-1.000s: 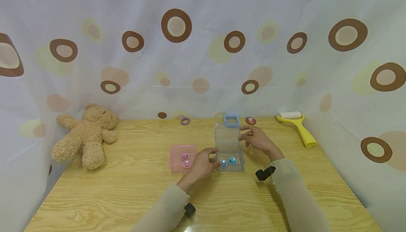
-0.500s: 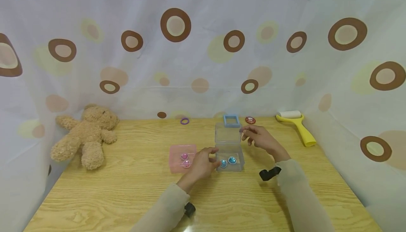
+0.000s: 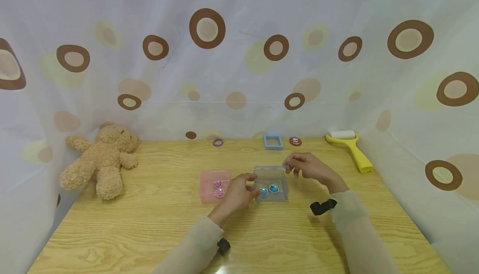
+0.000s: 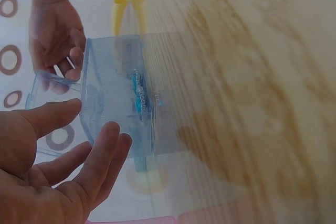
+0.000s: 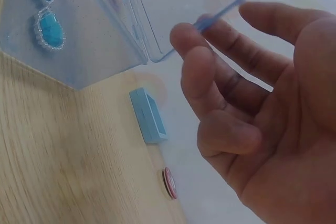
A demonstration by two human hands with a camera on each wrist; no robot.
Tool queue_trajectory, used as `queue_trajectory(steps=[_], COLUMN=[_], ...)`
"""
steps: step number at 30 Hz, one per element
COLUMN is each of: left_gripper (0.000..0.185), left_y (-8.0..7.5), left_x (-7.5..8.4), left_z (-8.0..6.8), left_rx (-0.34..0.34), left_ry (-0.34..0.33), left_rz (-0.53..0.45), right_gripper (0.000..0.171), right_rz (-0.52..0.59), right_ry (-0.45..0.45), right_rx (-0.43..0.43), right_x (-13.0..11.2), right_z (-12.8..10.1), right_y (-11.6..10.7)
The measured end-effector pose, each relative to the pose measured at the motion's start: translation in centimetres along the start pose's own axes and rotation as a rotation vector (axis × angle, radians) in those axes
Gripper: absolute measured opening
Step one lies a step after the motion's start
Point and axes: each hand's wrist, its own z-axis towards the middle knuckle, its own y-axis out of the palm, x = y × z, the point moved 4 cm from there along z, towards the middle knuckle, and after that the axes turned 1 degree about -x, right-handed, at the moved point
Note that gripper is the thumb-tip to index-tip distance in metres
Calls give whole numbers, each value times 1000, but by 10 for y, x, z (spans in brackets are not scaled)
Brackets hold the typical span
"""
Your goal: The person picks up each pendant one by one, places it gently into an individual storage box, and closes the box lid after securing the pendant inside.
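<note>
A clear, bluish plastic box (image 3: 271, 199) sits on the wooden table with two blue heart-like gems (image 3: 274, 188) inside. Its hinged lid (image 5: 194, 3) stands partly lowered, seen nearly edge-on in the head view. At the box's left side, my left hand (image 3: 239, 191) touches the wall with thumb and fingertips, the fingers fairly straight. My right hand (image 3: 308, 168) is at the lid's right edge. In the right wrist view its fingertips touch that edge, the fingers loosely bent and the thumb apart. Beside my left hand is a pink box (image 3: 209, 191) holding two pink gems (image 3: 218, 184).
Along the table's back lie a purple ring (image 3: 218, 142), a light blue square frame (image 3: 273, 142) and a round red piece (image 3: 295, 141). A yellow-handled lint roller (image 3: 353, 147) lies at the right. A teddy bear (image 3: 102, 159) leans at the left. Patterned curtains enclose the table.
The clear lid has swung from upright toward the box. My right hand has moved slightly toward me and to the right with it. The left hand stays at the box.
</note>
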Motion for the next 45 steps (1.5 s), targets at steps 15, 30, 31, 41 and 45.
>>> queue_trajectory(steps=[15,30,31,41,45], left_gripper=[65,61,61,60,60], left_y=[-2,-1,0,0,0], left_x=[-1,1,1,0,0], left_z=[2,2,2,4,3], left_rx=[6,-19,-17,-23,-19], left_ry=[-5,25,24,13,25], left_rz=[-31,-21,-19,-33,-23], right_gripper=[26,34,35,36,35], right_rz=[-156,-266,-264,-248,-266], right_ry=[-33,-114,-109,-95,-109], right_rx=[-93,-105,-104,-107,-107], right_x=[12,11,10,6,4], right_z=[-3,-6,-7,-9,-10], right_y=[7,17,17,19,19])
